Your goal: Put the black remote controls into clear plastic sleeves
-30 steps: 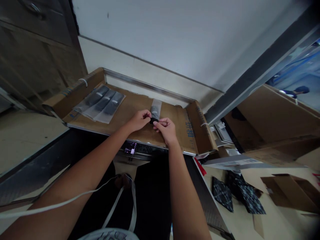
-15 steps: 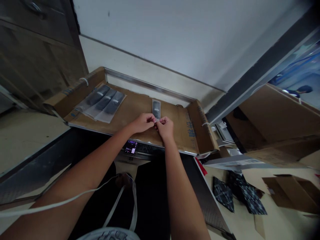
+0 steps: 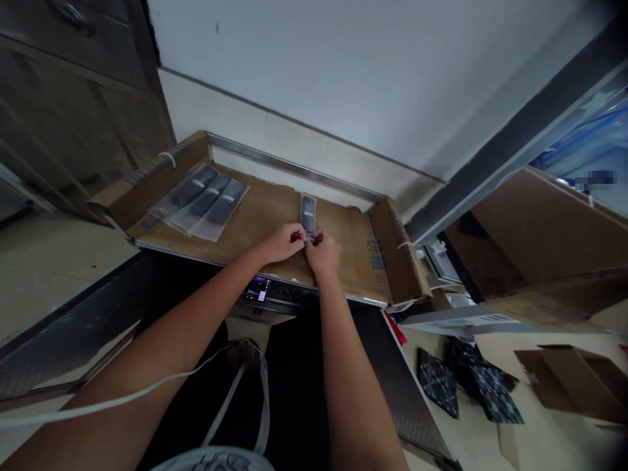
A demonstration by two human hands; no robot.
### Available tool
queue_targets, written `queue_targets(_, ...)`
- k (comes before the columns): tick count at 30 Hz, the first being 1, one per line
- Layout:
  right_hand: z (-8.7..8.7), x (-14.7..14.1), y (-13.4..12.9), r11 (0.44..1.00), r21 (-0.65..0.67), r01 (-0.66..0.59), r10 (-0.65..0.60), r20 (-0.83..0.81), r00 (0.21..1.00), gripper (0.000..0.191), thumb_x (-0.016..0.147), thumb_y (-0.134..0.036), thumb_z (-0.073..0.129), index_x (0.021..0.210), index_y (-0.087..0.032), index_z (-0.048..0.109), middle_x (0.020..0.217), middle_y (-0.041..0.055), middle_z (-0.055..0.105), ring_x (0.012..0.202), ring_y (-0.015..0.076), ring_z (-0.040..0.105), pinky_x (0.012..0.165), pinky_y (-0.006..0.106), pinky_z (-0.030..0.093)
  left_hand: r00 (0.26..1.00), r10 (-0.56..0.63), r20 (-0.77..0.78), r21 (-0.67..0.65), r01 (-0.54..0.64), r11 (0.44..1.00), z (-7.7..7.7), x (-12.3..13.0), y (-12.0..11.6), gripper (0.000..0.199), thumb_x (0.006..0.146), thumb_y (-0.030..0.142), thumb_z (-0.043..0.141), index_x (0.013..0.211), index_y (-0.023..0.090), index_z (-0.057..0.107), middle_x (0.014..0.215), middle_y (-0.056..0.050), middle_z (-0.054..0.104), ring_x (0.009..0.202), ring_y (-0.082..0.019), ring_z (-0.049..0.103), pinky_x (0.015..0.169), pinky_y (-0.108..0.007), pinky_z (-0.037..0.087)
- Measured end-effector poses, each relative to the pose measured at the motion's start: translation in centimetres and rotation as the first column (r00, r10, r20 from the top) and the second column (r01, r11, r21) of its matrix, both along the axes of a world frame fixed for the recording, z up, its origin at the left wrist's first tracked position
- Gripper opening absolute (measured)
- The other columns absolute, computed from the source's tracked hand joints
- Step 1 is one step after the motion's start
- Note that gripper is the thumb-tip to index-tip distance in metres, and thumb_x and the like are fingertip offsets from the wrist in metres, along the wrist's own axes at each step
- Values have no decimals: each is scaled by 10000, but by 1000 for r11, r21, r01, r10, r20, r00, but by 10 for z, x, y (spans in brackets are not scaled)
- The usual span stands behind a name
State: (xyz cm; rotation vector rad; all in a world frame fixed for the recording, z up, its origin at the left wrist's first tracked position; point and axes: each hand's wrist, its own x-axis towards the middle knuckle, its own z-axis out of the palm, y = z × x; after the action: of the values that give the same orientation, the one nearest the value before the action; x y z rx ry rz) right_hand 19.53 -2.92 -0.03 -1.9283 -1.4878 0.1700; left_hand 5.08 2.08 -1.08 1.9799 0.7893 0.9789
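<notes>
A small clear bag with a dark item and a white band point(image 3: 308, 210) lies on the cardboard-lined tray point(image 3: 265, 203). My left hand point(image 3: 286, 242) pinches the near end of this bag from the left. From the right, my right hand point(image 3: 323, 253) pinches the same end, its fingertips almost touching those of my left hand. Several more clear bags with dark items point(image 3: 226, 201) lie side by side, partly overlapping, at the left of the tray. The bag's near end is mostly hidden by my fingers.
Cardboard flaps point(image 3: 398, 252) rise at both sides of the tray. A lit phone point(image 3: 258, 288) sits below its front edge. Dark patterned bags point(image 3: 485, 379) and an open carton point(image 3: 574, 379) are on the floor at right. A person point(image 3: 596, 180) is far right.
Both hands stay at the bag's near end, with slight finger shifts. My right hand's fingers have drawn up a little. The view has moved slightly.
</notes>
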Motion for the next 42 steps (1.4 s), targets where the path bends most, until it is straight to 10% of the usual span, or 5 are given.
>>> queue_targets(16,3,-3,0,995,-77,59,-53,73,996,125,804,-265,594,789,-204,702,765,92,702,720,211,605,656,284,382,997,-58,48,-19,59,998,1,0,-1,52,724,139,543,742,170,581,681,26,560,647,-115,499,623,-252,382)
queue_targets(29,-2,-4,-66,992,19,128,-125,-98,987,168,789,-277,558,897,-214,669,734,30,700,671,198,624,658,278,401,977,128,171,-178,-97,979,-7,-1,12,76,819,225,552,773,171,577,664,20,564,617,-116,522,608,-253,416)
queue_targets(36,5,20,-10,989,-35,146,-149,-70,986,309,872,-468,540,922,-204,691,863,79,736,785,220,652,719,293,428,993,96,-74,244,-75,967,0,0,2,127,799,155,564,843,167,682,853,-33,645,779,-149,577,749,-284,438)
queue_targets(42,3,14,17,990,-135,34,-16,133,991,290,899,-423,520,942,-225,728,941,91,742,874,240,661,766,315,431,967,91,-239,255,-28,967,3,0,-3,183,811,195,560,684,164,688,718,-31,666,701,-150,579,698,-280,413)
